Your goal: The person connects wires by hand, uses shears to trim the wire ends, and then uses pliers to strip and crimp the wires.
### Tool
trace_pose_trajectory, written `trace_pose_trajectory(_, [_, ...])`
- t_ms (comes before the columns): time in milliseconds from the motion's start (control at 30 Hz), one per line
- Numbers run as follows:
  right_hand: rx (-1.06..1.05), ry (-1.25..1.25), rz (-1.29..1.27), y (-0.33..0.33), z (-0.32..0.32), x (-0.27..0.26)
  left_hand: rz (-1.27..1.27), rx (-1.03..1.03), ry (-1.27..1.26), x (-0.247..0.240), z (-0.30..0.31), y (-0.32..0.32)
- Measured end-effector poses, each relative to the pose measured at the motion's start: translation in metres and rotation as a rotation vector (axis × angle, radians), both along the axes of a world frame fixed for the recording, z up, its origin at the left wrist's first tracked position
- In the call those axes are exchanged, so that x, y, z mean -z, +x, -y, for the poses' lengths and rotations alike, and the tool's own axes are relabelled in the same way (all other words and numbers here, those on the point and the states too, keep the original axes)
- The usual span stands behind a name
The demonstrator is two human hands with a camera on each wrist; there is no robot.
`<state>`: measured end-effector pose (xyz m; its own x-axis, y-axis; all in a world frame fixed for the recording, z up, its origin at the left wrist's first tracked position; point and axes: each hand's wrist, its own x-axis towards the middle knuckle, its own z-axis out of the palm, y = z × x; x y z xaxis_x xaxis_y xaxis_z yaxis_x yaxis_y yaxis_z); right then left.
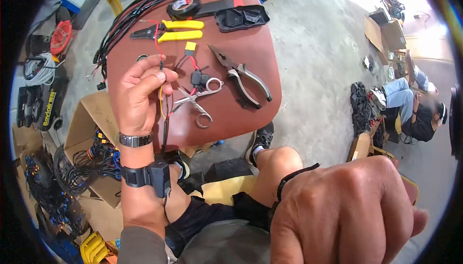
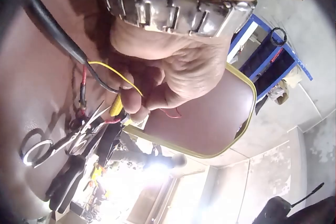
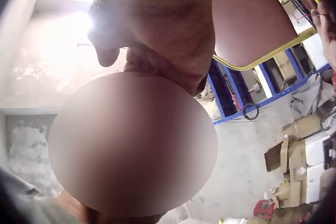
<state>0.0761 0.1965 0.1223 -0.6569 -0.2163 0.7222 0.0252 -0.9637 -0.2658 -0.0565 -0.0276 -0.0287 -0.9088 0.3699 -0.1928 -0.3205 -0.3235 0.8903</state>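
Observation:
My left hand (image 1: pixel 142 88) pinches thin wires between thumb and fingers above a brown padded seat (image 1: pixel 241 124). A yellow wire (image 2: pixel 115 70) runs into its fingertips from a black-sheathed cable (image 2: pixel 55 30), and a red wire (image 1: pixel 156 37) rises beyond them. Just right of that hand lie scissors (image 1: pixel 193 99) and red and black leads with a yellow connector (image 1: pixel 191 47). My right hand (image 1: pixel 345 211) is raised close to the head camera, away from the seat, fingers curled. In the right wrist view, a thin line shows beside its thumb (image 3: pixel 107 56); the palm is hidden.
Yellow-handled wire strippers (image 1: pixel 181 30), long-nose pliers (image 1: pixel 241 76), black tape (image 1: pixel 184 6) and a black tray (image 1: pixel 241 18) lie on the seat. Black cables (image 1: pixel 140 10) curve along its far edge. An open carton (image 1: pixel 87 124) stands at left. Another person (image 1: pixel 417 114) sits far right.

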Motion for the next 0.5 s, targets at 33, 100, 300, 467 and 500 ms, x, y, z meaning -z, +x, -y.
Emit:
trace_pose_trajectory(33, [0.008, 0.008, 0.003, -0.002, 0.0, -0.001, -0.004, -0.001, -0.005, 0.001, 0.0, 0.0])
trace_pose_trajectory(100, [0.021, 0.012, -0.007, -0.009, 0.003, -0.004, 0.009, -0.001, -0.016, -0.001, 0.001, 0.0])
trace_pose_trajectory(300, [0.241, -0.026, 0.055, -0.018, 0.02, -0.002, 0.005, -0.025, -0.027, -0.005, -0.001, 0.005])
trace_pose_trajectory(467, [0.572, 0.619, 0.356, -0.02, -0.001, 0.021, -0.051, -0.087, -0.139, -0.016, -0.004, 0.014])
trace_pose_trajectory(500, [0.594, 0.698, 0.441, -0.027, 0.002, 0.027, -0.061, -0.103, -0.132, -0.02, -0.005, 0.018])
